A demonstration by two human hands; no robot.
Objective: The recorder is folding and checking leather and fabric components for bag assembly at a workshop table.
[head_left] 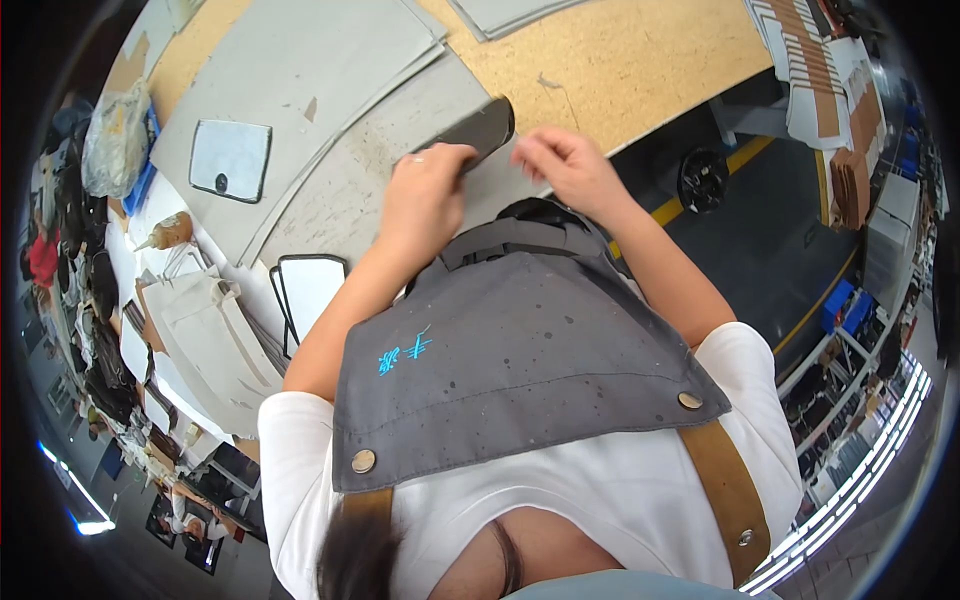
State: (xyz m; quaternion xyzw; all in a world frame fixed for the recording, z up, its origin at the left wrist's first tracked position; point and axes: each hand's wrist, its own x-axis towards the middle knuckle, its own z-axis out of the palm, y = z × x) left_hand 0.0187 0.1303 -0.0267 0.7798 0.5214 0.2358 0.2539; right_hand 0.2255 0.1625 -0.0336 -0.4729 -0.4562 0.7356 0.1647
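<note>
A dark grey-brown flat piece with a rounded end (488, 128) stands tilted over the grey board on the bench. My left hand (430, 190) is closed on its near edge, fingers bent over it. Just right of the piece's rounded end is my right hand (572, 172), apart from it, with thumb and fingers curled together. Whatever that pinch may hold is too small to make out. Left of my hands lies a pale panel with a dark border (230, 158) and a small dark spot near its lower edge.
Large grey boards (290, 70) overlap on the wooden bench top (620, 60). Beside my left forearm are white dark-edged panels (312, 285), a stack of pale pieces (215, 330) and a brown bottle (170, 232). Stacked strips (810, 80) stand right; a black round stool (703, 180) is below.
</note>
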